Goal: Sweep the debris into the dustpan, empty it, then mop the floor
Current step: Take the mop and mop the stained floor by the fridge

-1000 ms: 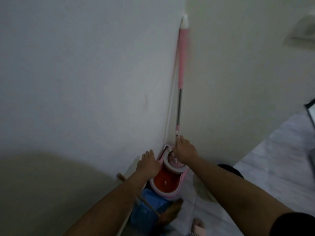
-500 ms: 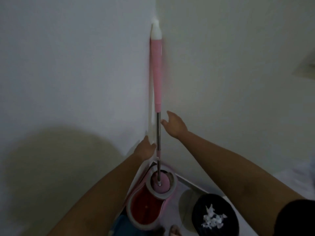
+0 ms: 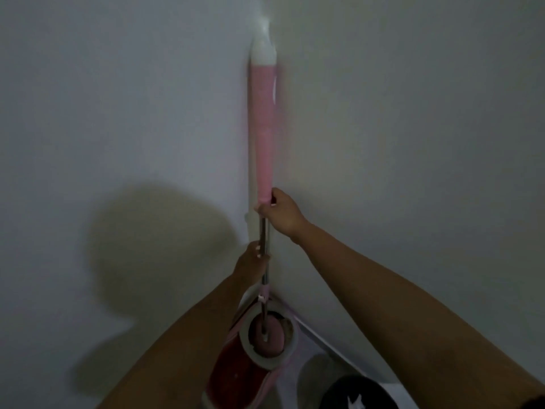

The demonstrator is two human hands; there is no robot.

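A spin mop stands upright in the wall corner; its handle [image 3: 262, 128] is pink with a white tip above and a metal shaft below. The pink mop head [image 3: 269, 339] sits inside the round spinner basket of a pink and red mop bucket [image 3: 236, 379] on the floor. My right hand [image 3: 280, 214] is closed around the handle where the pink grip meets the metal shaft. My left hand [image 3: 252, 262] grips the metal shaft lower down.
Two pale walls meet in the corner behind the mop. A black bin [image 3: 351, 394] holding white scraps stands at the bottom right, beside the bucket. My shadow falls on the left wall.
Both hands were reaching towards the shaft half a second ago; now each is closed around the mop handle. A second ago they were down at the bucket. The view has tilted up along the pole.
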